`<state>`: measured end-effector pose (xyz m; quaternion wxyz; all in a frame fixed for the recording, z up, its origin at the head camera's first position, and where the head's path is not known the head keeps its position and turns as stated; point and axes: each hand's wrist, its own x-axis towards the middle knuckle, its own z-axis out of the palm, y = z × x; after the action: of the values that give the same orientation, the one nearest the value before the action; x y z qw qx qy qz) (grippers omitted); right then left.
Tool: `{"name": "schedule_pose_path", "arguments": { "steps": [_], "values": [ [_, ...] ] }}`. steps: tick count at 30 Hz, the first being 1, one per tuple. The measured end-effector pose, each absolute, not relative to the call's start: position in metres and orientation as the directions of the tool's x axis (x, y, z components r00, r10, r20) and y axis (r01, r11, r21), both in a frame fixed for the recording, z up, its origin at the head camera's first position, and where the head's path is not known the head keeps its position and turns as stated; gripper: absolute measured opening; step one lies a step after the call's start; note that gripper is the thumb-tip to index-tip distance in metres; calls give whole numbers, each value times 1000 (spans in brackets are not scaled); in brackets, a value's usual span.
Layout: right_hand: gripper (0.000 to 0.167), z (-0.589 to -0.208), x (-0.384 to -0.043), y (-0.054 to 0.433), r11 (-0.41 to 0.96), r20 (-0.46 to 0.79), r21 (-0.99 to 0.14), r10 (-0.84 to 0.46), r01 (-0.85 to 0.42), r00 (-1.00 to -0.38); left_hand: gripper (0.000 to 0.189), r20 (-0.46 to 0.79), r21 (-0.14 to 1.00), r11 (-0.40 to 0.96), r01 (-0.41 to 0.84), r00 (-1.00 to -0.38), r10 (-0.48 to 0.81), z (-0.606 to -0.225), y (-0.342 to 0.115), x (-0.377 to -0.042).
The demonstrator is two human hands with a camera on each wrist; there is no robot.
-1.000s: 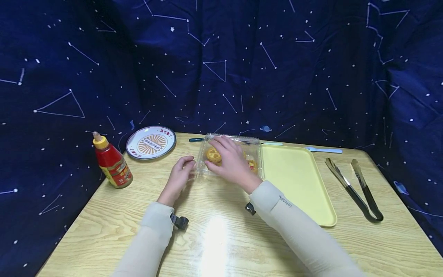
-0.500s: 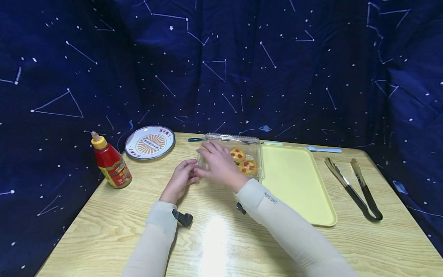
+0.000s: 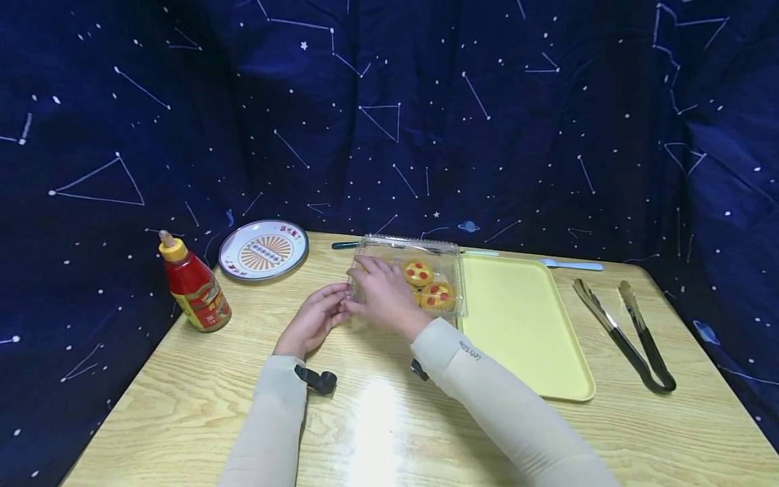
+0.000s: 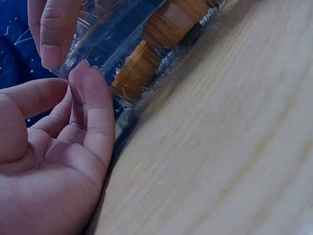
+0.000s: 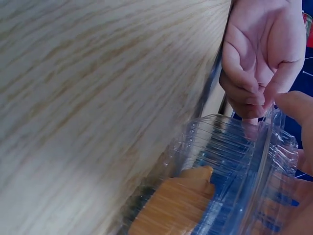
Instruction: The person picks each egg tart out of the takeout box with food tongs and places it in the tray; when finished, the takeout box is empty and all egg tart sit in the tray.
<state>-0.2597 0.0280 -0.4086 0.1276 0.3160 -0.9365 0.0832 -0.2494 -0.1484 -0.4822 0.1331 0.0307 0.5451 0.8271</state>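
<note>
Centrally, a clear plastic box is set on the table, its thin, glossy walls pressed into fine ridges. Round yellow pastries dotted with red are held inside. The box's left near corner is pinched between the thumb and fingertips of the left hand, while its left end is covered by the right hand, whose fingers are bent over it; whether anything is gripped there cannot be told. From the head, the left fingertips are partly hidden; by the right wrist camera they are shown meeting at the corner, and by both wrist cameras the pastries' smooth tan sides are revealed through the plastic. Just right of the box, a flat, pale-yellow tray with rounded corners is placed; farther right, black-handled metal tongs are laid spread apart. To the left, a dark-rimmed round plate and a red, yellow-capped bottle are seen.
</note>
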Motion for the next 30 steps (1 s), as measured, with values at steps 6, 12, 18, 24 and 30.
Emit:
{"name": "schedule_pose_path", "arguments": {
  "steps": [6,12,18,24,30],
  "values": [
    [57,-411,-259,28,786,333,-79,-558,-613,-760,24,-75,883,-430,-187,-961,265,-482,-150,-248],
    [55,-413,-261,28,773,375,-78,-563,-630,-737,23,-86,861,-465,-205,-960,265,-482,-151,-248],
    [55,-412,-260,29,763,389,-91,-564,-640,-728,26,-82,877,-438,-196,-961,266,-482,-151,-248],
    [54,-410,-260,29,757,403,-110,-558,-644,-725,31,-57,894,-417,-167,-963,265,-482,-152,-249],
    [53,-410,-261,29,745,458,-100,-553,-659,-696,29,-54,902,-404,-151,-969,242,-485,-151,-251]
  ]
}}
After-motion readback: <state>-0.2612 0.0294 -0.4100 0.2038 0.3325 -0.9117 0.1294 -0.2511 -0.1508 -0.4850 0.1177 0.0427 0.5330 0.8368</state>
